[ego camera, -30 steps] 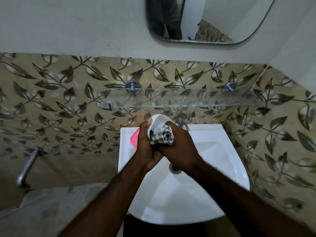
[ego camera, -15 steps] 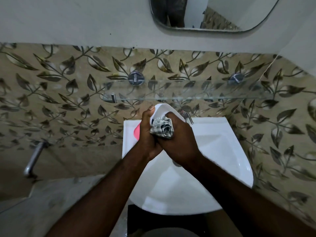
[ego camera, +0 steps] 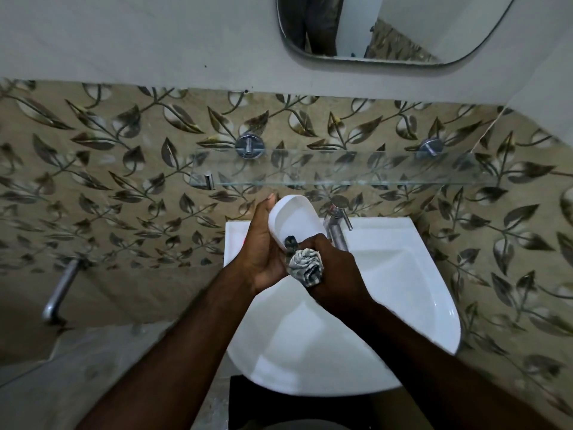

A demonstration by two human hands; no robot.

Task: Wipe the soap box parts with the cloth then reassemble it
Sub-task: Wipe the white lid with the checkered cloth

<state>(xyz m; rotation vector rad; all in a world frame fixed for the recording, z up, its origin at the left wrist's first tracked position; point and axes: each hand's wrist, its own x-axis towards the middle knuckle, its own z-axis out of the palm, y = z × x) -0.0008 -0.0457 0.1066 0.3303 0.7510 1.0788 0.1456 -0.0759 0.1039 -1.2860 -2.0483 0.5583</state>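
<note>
one white soap box part (ego camera: pixel 294 220), likely light, stiff and slick plastic, is held tilted above the sink (ego camera: pixel 403 293). left hand (ego camera: pixel 262 249) fingers wrap its long side, a sound grip. right hand (ego camera: pixel 336 271) is clenched around a soft bunched cloth (ego camera: pixel 305 266) pressed to its lower end.

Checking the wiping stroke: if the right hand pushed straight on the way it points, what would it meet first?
Probably the white soap box part in the left hand; the right hand, holding the cloth, points into it. Depth is unclear.
</note>
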